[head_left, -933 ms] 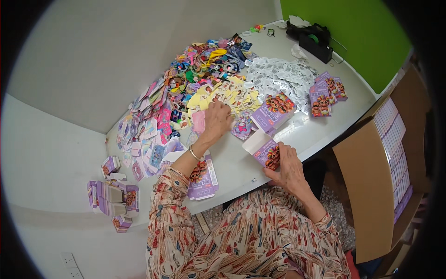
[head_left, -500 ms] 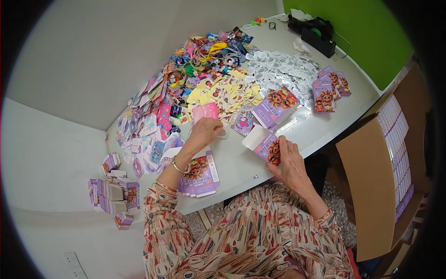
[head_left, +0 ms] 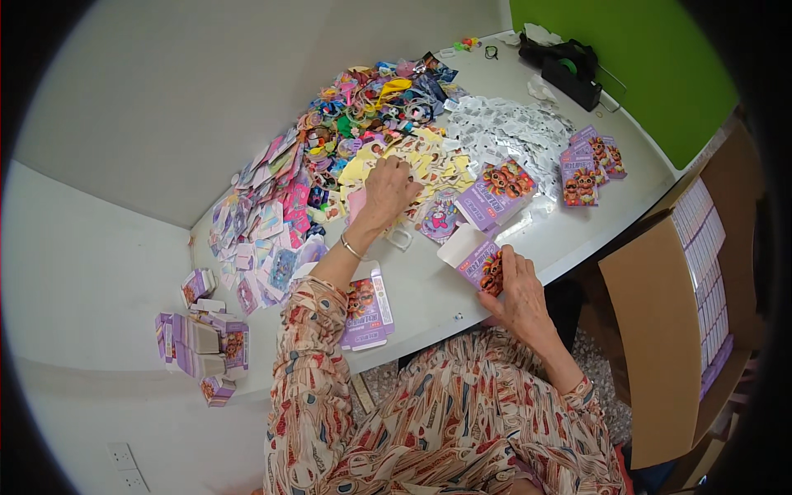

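My right hand grips a small purple carton with cartoon characters on its front. The carton's white top flap stands open toward the left. My left hand reaches onto the pile of yellow cards, fingers bent down and thumb apart, nothing visibly held. Partly under that hand lies a pink card. Close to its wrist is a clear plastic ring-like piece. Beyond the carton rests a larger purple box, beside a card with a cartoon figure.
Colourful trinkets and silvery packets are heaped behind. Pastel cards spread leftward. Flat purple cartons lie near the front edge, more cartons far left. A cardboard box stands right; a tape dispenser sits behind.
My left hand has moved away from me, from the pink card to the yellow pile. The clear piece now lies uncovered on the table. My right hand keeps the carton nearly still.
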Demonstrator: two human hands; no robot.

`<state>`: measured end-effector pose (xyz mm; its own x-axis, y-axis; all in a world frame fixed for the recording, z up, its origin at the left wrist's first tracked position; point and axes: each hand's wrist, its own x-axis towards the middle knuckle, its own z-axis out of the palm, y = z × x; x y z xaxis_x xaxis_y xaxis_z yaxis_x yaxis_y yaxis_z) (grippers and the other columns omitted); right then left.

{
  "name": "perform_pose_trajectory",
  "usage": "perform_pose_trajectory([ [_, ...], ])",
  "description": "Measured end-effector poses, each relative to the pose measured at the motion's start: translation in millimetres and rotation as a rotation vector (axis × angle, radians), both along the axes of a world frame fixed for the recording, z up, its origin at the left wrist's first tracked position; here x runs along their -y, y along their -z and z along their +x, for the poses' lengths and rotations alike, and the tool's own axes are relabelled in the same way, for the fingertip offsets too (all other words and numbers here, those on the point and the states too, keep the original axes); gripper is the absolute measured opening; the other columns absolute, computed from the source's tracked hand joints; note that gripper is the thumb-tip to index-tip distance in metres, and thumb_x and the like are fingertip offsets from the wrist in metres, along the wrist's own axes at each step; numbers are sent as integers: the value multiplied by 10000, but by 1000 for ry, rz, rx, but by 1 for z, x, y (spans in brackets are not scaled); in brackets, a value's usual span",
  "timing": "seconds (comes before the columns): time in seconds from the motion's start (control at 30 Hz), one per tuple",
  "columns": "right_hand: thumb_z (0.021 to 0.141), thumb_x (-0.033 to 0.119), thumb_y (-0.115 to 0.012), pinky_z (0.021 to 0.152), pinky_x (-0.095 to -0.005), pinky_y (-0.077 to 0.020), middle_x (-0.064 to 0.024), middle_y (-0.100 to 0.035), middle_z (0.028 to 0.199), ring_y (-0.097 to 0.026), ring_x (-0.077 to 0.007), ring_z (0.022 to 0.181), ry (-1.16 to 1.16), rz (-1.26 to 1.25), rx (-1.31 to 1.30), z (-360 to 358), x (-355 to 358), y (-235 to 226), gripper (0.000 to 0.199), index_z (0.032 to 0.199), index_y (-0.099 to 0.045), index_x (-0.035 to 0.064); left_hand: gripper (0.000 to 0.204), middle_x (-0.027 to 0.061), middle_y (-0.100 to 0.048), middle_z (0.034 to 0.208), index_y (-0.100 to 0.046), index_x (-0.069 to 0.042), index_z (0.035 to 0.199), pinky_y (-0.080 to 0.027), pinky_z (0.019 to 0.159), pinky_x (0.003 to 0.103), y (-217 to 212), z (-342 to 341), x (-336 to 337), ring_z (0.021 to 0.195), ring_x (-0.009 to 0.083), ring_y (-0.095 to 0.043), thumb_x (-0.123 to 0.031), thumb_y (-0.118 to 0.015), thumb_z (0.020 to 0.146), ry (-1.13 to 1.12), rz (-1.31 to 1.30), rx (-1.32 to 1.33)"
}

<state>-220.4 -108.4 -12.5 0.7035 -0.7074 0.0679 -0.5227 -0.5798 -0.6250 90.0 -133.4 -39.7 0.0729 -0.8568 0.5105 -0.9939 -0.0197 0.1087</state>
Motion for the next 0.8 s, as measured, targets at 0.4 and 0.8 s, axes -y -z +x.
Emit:
perform_pose_trajectory([
  [0.4, 666, 155, -791, 836, -424, -461, -234, -536, 1054, -521, -386, 980, 7, -20, 5, -3, 2, 1, 845, 1316, -317, -104, 129, 129, -641, 785, -645, -13, 767, -508, 639, 385, -7, 7, 6, 753, 284, -626, -131, -604, 797, -18, 47, -262],
  [0.8, 676, 290, -785, 752, -427, -481, -233, -567, 912, -565, -378, 869, 36, -35, -14, 1, 12, 7, 843, 1263, -343, -124, 161, 4, -613, 788, -635, 0, 886, -449, 692, 215, -72, -13, -23, 748, 71, -567, -154, -597, 911, 145, 263, -1290],
])
